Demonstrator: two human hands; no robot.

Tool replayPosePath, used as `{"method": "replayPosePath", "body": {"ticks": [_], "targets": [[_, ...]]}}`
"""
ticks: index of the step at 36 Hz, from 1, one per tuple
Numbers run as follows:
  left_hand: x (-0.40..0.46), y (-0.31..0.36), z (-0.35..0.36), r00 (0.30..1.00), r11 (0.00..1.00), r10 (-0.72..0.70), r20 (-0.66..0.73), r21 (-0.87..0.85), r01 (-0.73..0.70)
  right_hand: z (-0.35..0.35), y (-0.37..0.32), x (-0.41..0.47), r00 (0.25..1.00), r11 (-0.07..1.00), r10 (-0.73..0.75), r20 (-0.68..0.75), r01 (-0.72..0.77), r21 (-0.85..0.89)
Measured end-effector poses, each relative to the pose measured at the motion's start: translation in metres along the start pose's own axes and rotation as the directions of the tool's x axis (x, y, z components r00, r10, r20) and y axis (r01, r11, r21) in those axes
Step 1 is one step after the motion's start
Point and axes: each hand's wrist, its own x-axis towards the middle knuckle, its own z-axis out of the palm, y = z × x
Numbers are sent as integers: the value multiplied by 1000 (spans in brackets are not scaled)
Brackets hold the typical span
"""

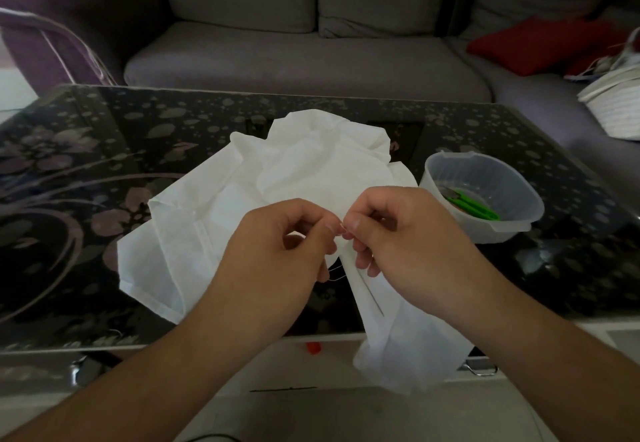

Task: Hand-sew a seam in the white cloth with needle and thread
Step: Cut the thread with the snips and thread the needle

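Two hands are seen: the left hand [284, 244] and right hand [398, 234] each pinch one white cloth [301, 178] in a tight grip on the table [86, 171]; one tub [485, 196] is set beside it

Dark glass table [104, 199] printed with pale flowers and leaves as the landmark. On its right part, a translucent plastic tub [485, 196] holding green-handled snips [472, 207]. Beyond its far edge, a grey sofa [304, 61]. Past its far right corner, on the sofa, a red cushion [540, 43]; nearer, a white striped basket [616, 102]. Beyond its far left corner, a purple armchair [62, 26]. Below its near edge, a small orange piece [313, 347].
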Motion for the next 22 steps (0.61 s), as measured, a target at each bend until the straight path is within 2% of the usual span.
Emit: {"method": "replayPosePath", "body": {"ticks": [5, 11, 17, 22], "targets": [[0, -2, -2, 995, 990, -85, 51, -111, 90, 2, 2, -2, 998, 998, -56, -15, 56, -10], [2, -3, -1, 992, 977, -121, 28, -172, 124, 3, 1, -5, 989, 994, -107, -99, 107, -9], [3, -3, -2, 994, 977, -111, 2, -182, 110, -4, -3, -8, 966, 972, -208, -152, 187, -144], [2, -3, -3, 996, 986, -94, -8, -136, 92, -2, -3, -11, 951, 957, -269, -150, 245, -156]]}}
